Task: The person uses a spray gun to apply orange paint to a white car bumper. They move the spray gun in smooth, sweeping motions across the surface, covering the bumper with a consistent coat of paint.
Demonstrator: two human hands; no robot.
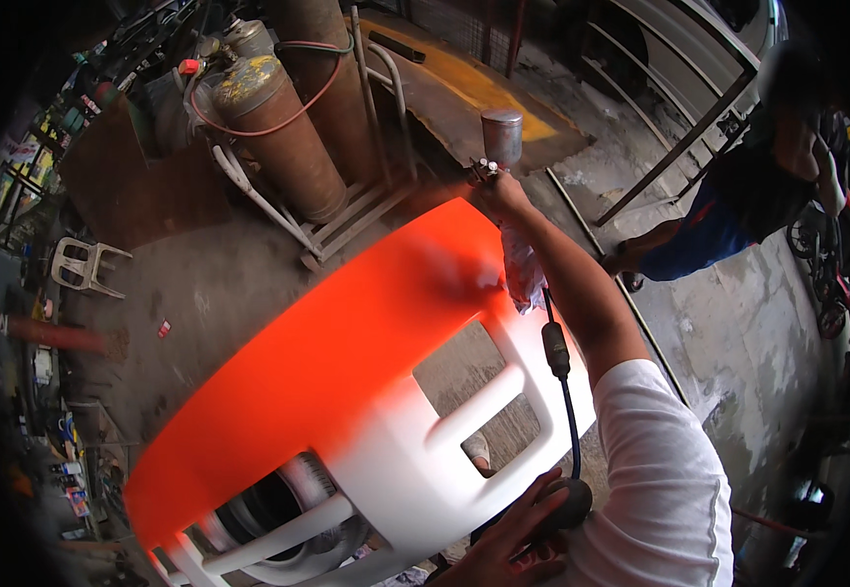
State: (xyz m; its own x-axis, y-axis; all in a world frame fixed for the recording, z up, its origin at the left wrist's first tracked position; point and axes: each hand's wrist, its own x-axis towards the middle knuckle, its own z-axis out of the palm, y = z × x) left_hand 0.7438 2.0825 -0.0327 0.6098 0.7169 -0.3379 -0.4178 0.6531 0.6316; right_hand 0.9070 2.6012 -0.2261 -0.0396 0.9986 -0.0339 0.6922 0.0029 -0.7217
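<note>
Here one spray gun with a metal cup is gripped by the closed fingers of the right hand, held over the far end of one car bumper — orange on top, white below. The left hand is closed on one dark hose. Two rusty gas cylinders are seen behind — also one white plastic chair on the concrete floor.

Stained concrete floor under white plastic stool, gas cylinders
</note>
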